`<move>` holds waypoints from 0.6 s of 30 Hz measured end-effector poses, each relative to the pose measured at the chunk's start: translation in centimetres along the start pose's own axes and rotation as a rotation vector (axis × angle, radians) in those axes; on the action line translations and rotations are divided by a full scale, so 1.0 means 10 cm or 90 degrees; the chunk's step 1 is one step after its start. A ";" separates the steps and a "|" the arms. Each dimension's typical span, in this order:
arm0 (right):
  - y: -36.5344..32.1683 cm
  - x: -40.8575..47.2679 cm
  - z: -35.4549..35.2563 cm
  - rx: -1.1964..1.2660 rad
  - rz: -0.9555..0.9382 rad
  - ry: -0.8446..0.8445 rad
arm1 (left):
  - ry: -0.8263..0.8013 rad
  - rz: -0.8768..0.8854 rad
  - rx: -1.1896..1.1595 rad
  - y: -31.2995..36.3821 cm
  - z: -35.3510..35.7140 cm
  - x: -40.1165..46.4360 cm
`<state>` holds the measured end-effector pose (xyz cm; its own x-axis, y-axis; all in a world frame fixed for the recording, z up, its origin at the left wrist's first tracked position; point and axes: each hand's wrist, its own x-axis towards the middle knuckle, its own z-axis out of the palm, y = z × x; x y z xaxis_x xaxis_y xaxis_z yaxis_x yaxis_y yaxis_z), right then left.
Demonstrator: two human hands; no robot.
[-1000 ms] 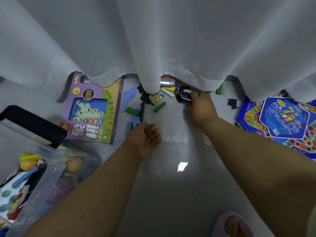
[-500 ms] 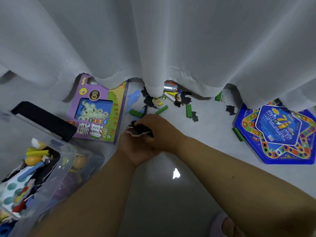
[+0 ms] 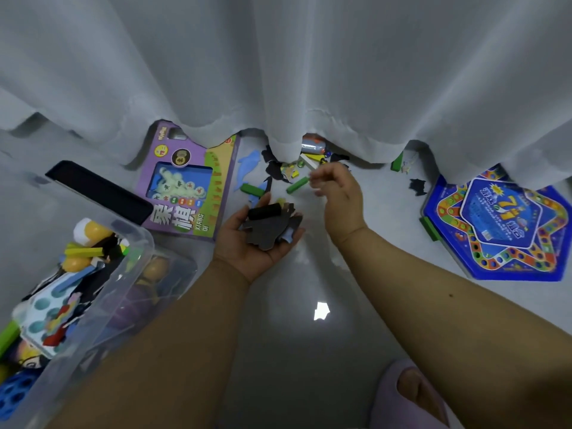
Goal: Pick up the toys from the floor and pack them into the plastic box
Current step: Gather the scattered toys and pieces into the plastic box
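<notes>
Left hand (image 3: pixel 257 243) palm up, fingers (image 3: pixel 295 226) loosely cupped under a small pile of dark foam toy pieces (image 3: pixel 269 227), a black block on top. Right hand (image 3: pixel 339 198) hovers just beyond, blurred; fingers (image 3: pixel 318 178) bunched at the tips, cannot tell if they pinch anything. Just past those fingertips, a green stick (image 3: pixel 297 184) on the floor (image 3: pixel 309 351) among scattered bits at the curtain (image 3: pixel 278 72) hem. Plastic box (image 3: pixel 102 292) sits well left of the left fingers, part-filled with toys.

dim, cool light | floor (image 3: pixel 322 351) glare | right hand (image 3: pixel 337 196) blurred | edges warped
</notes>
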<state>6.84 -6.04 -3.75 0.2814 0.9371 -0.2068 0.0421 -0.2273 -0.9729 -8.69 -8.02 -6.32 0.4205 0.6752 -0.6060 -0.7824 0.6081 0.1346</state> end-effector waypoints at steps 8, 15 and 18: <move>0.72 -0.49 -1.08 -0.315 0.448 0.464 | 0.026 0.001 0.033 -0.13 -0.02 -0.01; 0.94 -0.67 -0.87 -0.276 0.448 0.303 | 0.021 -0.054 0.068 -0.33 -0.03 0.03; 0.92 -0.58 -0.90 -0.313 0.376 0.269 | 0.031 -0.079 0.087 -0.41 0.02 0.04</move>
<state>14.26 -15.91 -10.57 0.7146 0.4758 -0.5129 0.1582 -0.8240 -0.5440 -5.22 -10.11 -6.94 0.4853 0.5726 -0.6608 -0.6544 0.7391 0.1599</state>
